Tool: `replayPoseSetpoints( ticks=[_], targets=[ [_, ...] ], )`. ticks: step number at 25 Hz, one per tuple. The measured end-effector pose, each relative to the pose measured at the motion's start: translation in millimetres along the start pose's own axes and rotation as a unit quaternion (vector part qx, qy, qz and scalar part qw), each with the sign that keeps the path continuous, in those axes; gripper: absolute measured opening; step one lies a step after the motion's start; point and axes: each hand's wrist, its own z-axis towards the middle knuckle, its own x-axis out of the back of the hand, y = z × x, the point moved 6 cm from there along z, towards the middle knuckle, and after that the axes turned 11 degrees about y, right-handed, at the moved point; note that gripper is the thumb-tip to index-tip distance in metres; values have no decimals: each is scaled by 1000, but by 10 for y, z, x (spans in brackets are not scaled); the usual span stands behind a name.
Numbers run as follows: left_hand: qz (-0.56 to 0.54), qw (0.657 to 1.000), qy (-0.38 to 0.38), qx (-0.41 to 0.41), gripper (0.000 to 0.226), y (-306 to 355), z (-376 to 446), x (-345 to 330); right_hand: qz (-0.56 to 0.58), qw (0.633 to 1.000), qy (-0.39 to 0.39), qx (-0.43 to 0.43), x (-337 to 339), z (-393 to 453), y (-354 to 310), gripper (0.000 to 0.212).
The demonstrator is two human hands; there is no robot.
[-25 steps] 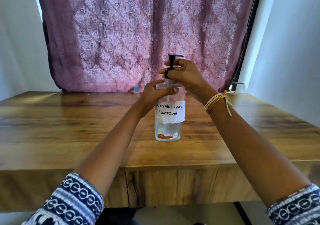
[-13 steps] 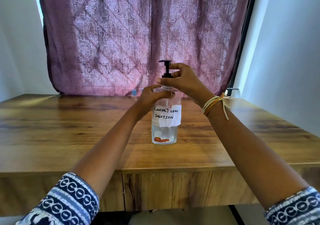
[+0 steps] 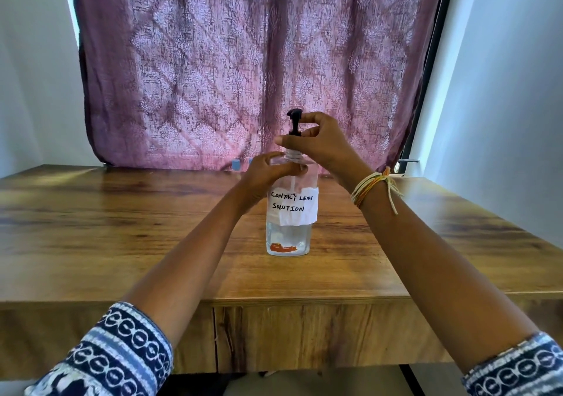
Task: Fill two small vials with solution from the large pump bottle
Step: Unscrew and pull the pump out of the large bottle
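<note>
Against the frame 0.5 s back, I see the black pump head [image 3: 295, 123] sitting higher above the clear threaded neck [image 3: 293, 152], its collar lifted off the neck, and its nozzle turned differently. My right hand [image 3: 320, 145] pinches that pump between thumb and curled fingers, while my left hand [image 3: 268, 173] wraps its fingers round the shoulder of the clear plastic pump bottle [image 3: 289, 234]. The bottle stands upright on the brown wooden table [image 3: 122, 228], about midway across it and well back from its front edge. A white paper label [image 3: 292, 205] hand-lettered "CONTACT LENS SOLUTION" covers the bottle's middle, clear liquid sits below it, and an orange-red mark [image 3: 283, 247] shows near the base. Behind the bottle, at the table's far edge under the mauve patterned curtain [image 3: 243, 60], 2 small blue shapes [image 3: 236, 164] peek out; I cannot tell what they are. My left hand hides the bottle's left shoulder. A bracelet of pale and orange threads [image 3: 370, 188] circles my right wrist, and the blue-and-white patterned sleeves [image 3: 122, 356] are cut off at the bottom.
</note>
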Motion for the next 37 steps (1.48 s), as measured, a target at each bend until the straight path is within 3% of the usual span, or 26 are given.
replayPoseSetpoints(
  ticks=[4, 9, 13, 16, 20, 23, 25, 29, 33, 37],
  targets=[
    [-3, 1000, 4, 4, 61, 11, -16, 5, 17, 999, 34, -15, 38, 26, 24, 49],
    [-1, 1000, 11, 0, 48, 12, -23, 5, 30, 999, -1, -14, -19, 6, 13, 31],
    [1, 1000, 2, -10, 48, 41, -33, -3, -26, 999, 40, -1, -3, -27, 3, 55],
    [1, 1000, 7, -9, 54, 30, -26, 3, 40, 998, 22, -40, -7, -16, 42, 49],
    [0, 1000, 12, -14, 44, 42, -35, -2, 69, 997, -12, -35, -89, -26, 26, 41],
    [-4, 1000, 12, -13, 41, 58, -54, -12, 45, 998, 19, -43, -50, -20, 43, 57],
    [-1, 1000, 15, -8, 46, 59, -57, -8, 58, 996, 31, -57, -25, -13, 60, 55],
    [-2, 1000, 19, -12, 49, 58, -61, -4, 141, 986, -23, -86, -63, -30, 68, 46],
    [-2, 1000, 19, -14, 45, 32, -38, 4, 41, 998, -21, -42, -40, -39, 53, 61],
    [-5, 1000, 18, -9, 40, 33, -36, -5, 41, 999, 9, -30, 24, -10, 46, 49]
  ],
)
